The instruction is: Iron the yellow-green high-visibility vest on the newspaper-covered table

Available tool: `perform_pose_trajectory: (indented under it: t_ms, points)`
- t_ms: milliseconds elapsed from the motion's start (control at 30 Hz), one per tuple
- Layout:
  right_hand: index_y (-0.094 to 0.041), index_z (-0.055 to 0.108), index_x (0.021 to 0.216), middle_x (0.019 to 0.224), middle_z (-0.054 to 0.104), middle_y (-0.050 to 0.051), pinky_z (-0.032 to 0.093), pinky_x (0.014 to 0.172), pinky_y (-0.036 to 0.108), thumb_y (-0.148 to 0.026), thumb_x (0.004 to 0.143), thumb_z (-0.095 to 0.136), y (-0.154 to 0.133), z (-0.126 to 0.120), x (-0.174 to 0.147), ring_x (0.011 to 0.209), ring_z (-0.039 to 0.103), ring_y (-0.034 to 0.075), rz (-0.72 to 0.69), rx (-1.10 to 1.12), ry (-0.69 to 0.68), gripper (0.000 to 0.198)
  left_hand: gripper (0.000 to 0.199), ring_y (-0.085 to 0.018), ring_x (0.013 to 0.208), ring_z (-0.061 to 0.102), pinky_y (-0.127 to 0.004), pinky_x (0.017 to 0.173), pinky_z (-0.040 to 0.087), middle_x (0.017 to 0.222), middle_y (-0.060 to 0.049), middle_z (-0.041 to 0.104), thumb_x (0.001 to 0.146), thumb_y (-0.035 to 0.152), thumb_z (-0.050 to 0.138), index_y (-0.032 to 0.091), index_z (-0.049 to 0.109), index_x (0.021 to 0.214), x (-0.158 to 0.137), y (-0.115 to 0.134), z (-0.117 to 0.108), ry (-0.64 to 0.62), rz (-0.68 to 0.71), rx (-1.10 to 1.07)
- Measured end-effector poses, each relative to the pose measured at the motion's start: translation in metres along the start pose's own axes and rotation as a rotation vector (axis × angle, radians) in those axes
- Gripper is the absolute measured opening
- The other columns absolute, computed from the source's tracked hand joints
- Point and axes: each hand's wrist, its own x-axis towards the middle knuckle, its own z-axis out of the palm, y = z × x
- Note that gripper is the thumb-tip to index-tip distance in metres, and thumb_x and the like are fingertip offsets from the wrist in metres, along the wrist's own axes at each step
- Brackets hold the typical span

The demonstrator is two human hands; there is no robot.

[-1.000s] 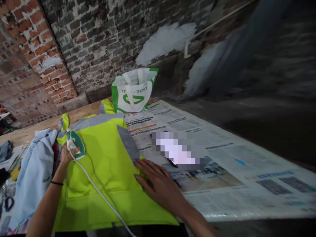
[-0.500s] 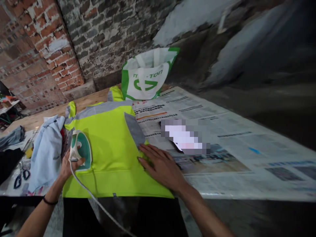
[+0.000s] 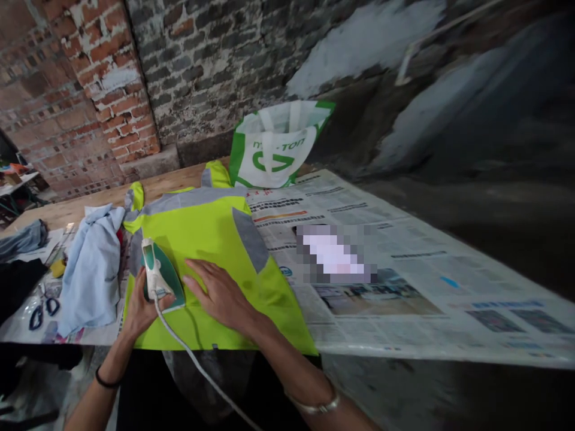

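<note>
A bright yellow garment (image 3: 197,227) with grey bands lies spread on the table, its lower edge near the table's front. My left hand (image 3: 142,305) grips a green and white clothes iron (image 3: 162,276), which rests on the garment's left part with its tip pointing away from me. The iron's white cord (image 3: 197,362) trails down past the table edge. Just right of the iron, my right hand (image 3: 220,293) is over the garment with its fingers stretched out, holding nothing. Whether its palm presses on the cloth I cannot tell.
Newspaper (image 3: 386,317) covers the right side, with a blurred-out phone (image 3: 335,254) on it. A white and green bag (image 3: 276,149) stands at the back. To the left lie a light blue garment (image 3: 92,269), scissors (image 3: 44,311) and dark cloth (image 3: 18,287). Brick walls rise behind.
My right hand has moved left from the garment's right edge to beside the iron. The iron, in my left hand, has shifted slightly right in view; the whole scene has shifted a little too.
</note>
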Motion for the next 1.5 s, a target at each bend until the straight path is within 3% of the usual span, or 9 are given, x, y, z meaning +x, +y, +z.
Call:
perform_pose_trajectory:
  t_ms: [167, 333, 533, 733, 867, 1000, 1133, 1267, 1500]
  points:
    - [-0.017, 0.056, 0.142, 0.119, 0.076, 0.015, 0.052, 0.095, 0.042, -0.051, 0.107, 0.033, -0.041, -0.012, 0.064, 0.113, 0.071, 0.03, 0.106, -0.057, -0.233, 0.053, 0.058, -0.028, 0.133, 0.06, -0.043, 0.11, 0.049, 0.143, -0.015, 0.062, 0.091, 0.044, 0.055, 0.019, 0.053, 0.143, -0.027, -0.046, -0.003, 0.151, -0.063, -0.097]
    - [-0.009, 0.052, 0.137, 0.122, 0.073, 0.022, 0.052, 0.093, 0.041, -0.066, 0.094, 0.054, -0.064, -0.003, 0.097, 0.115, 0.07, 0.034, 0.117, -0.144, -0.405, 0.071, 0.051, -0.029, 0.138, 0.055, -0.05, 0.119, 0.04, 0.142, -0.014, 0.063, 0.09, 0.031, 0.048, 0.018, 0.058, 0.138, -0.038, -0.066, 0.005, 0.105, -0.01, 0.053]
    - [-0.005, 0.049, 0.14, 0.127, 0.071, 0.023, 0.054, 0.087, 0.034, -0.04, 0.082, 0.07, -0.066, 0.006, 0.126, 0.115, 0.069, 0.032, 0.145, -0.195, -0.517, 0.071, 0.059, -0.031, 0.147, 0.045, -0.056, 0.122, 0.035, 0.149, -0.016, 0.057, 0.087, 0.022, 0.045, 0.013, 0.048, 0.145, -0.046, -0.079, 0.015, 0.07, 0.098, 0.203]
    - [-0.021, 0.049, 0.149, 0.143, 0.065, 0.012, 0.053, 0.09, 0.035, -0.028, 0.076, 0.074, -0.025, -0.02, 0.15, 0.123, 0.065, 0.032, 0.004, -0.312, -0.586, 0.078, 0.062, -0.035, 0.151, 0.037, -0.057, 0.123, 0.032, 0.154, -0.021, 0.05, 0.086, 0.022, 0.051, 0.01, 0.044, 0.146, -0.042, -0.088, 0.018, 0.059, 0.191, 0.297]
    - [-0.02, 0.045, 0.153, 0.145, 0.063, 0.012, 0.051, 0.093, 0.034, -0.027, 0.083, 0.07, -0.003, -0.027, 0.145, 0.124, 0.064, 0.03, -0.001, -0.283, -0.577, 0.075, 0.062, -0.037, 0.153, 0.034, -0.059, 0.123, 0.031, 0.156, -0.024, 0.047, 0.09, 0.027, 0.049, 0.007, 0.042, 0.148, -0.039, -0.084, 0.017, 0.051, 0.219, 0.355]
    - [-0.008, 0.056, 0.137, 0.13, 0.069, 0.024, 0.052, 0.092, 0.038, -0.046, 0.095, 0.062, -0.006, -0.012, 0.134, 0.118, 0.066, 0.033, 0.144, -0.351, -0.414, 0.057, 0.084, -0.048, 0.153, 0.026, -0.066, 0.12, 0.028, 0.155, -0.032, 0.044, 0.09, 0.056, 0.058, -0.001, 0.041, 0.148, -0.039, -0.07, 0.015, 0.049, 0.181, 0.517]
    - [-0.013, 0.066, 0.123, 0.125, 0.071, 0.021, 0.049, 0.093, 0.034, -0.05, 0.098, 0.059, -0.001, -0.009, 0.125, 0.12, 0.065, 0.03, -0.005, -0.455, -0.344, 0.045, 0.104, -0.05, 0.15, 0.032, -0.067, 0.117, 0.032, 0.158, -0.031, 0.04, 0.085, 0.076, 0.053, -0.003, 0.039, 0.151, -0.036, -0.06, 0.01, 0.02, 0.081, 0.743]
    - [-0.019, 0.069, 0.12, 0.117, 0.075, 0.014, 0.046, 0.082, 0.03, -0.05, 0.098, 0.062, 0.026, -0.034, 0.106, 0.111, 0.069, 0.028, -0.098, -0.476, -0.441, 0.039, 0.109, -0.047, 0.15, 0.033, -0.064, 0.117, 0.032, 0.159, -0.031, 0.039, 0.084, 0.081, 0.048, -0.005, 0.038, 0.151, -0.032, -0.055, 0.006, -0.023, 0.038, 0.79]
    - [-0.021, 0.07, 0.115, 0.107, 0.077, 0.01, 0.036, 0.067, 0.029, -0.05, 0.098, 0.06, 0.066, -0.084, 0.055, 0.098, 0.07, 0.026, 0.057, -0.522, -0.508, 0.035, 0.114, -0.046, 0.153, 0.029, -0.065, 0.12, 0.027, 0.161, -0.032, 0.036, 0.085, 0.085, 0.043, -0.007, 0.037, 0.151, -0.032, -0.051, 0.006, -0.041, 0.002, 0.785]
